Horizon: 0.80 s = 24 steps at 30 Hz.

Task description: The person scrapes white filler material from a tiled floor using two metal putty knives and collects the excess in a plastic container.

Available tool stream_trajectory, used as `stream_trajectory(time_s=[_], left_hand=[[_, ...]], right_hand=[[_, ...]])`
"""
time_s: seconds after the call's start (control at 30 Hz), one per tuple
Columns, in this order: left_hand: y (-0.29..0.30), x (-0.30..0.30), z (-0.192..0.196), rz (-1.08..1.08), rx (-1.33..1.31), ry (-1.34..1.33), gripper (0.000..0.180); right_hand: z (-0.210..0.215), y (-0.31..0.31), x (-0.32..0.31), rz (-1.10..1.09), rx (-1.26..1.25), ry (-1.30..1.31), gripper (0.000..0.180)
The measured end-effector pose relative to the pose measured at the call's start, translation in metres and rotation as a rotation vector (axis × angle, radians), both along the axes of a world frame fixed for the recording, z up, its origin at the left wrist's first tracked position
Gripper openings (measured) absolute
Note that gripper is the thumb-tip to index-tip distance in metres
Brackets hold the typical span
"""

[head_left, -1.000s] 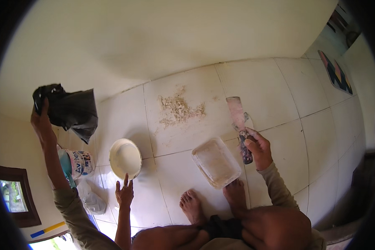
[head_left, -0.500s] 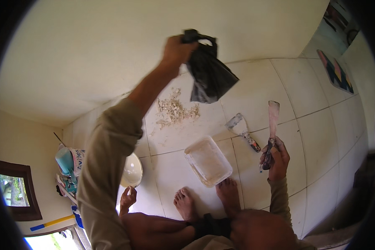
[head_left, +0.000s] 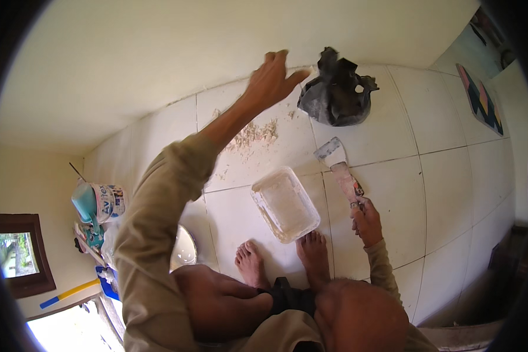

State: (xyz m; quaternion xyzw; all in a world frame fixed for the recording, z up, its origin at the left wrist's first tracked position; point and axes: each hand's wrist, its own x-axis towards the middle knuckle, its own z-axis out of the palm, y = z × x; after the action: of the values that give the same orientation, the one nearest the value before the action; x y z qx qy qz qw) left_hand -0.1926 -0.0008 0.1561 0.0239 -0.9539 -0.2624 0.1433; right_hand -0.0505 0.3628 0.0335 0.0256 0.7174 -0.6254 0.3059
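My left hand (head_left: 271, 81) is empty, its fingers apart, held out near the wall. Just right of it a black plastic bag (head_left: 337, 105) sits crumpled on the tiles, handles upward. My right hand (head_left: 366, 223) grips a narrow putty knife (head_left: 344, 179) by its handle. Its dusty blade points away from me and overlaps a wider scraper (head_left: 332, 152), whose handle is mostly hidden. Between the hands, by my feet, lies a shallow white plastic tray (head_left: 287, 230) with whitish residue inside. Beyond it is a scatter of pale scrapings (head_left: 255, 135), partly behind my left forearm.
A pale wall (head_left: 176, 53) borders the tiled floor ahead. At left stand a white bowl (head_left: 185, 249), a printed bucket (head_left: 110, 202) with a teal dipper (head_left: 85, 202), and a yellow-and-blue handle (head_left: 70, 293). A patterned board (head_left: 480, 100) leans at far right.
My left hand has let go of the black bag, which now rests on the floor farther right. The putty knife has moved left over the scraper. A third hand beside the bowl is gone from view.
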Motion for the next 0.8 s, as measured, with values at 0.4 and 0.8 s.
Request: stream_trajectory(time_s=[0.4, 0.8], left_hand=[[-0.006, 0.26, -0.155, 0.331, 0.79, -0.455, 0.034], [-0.052, 0.198, -0.124, 0.27, 1.027, 0.269, 0.027]], right_hand=[[-0.05, -0.062, 0.034, 0.385, 0.411, 0.743, 0.045], [0.02, -0.159, -0.04, 0.295, -0.58, -0.559, 0.09]])
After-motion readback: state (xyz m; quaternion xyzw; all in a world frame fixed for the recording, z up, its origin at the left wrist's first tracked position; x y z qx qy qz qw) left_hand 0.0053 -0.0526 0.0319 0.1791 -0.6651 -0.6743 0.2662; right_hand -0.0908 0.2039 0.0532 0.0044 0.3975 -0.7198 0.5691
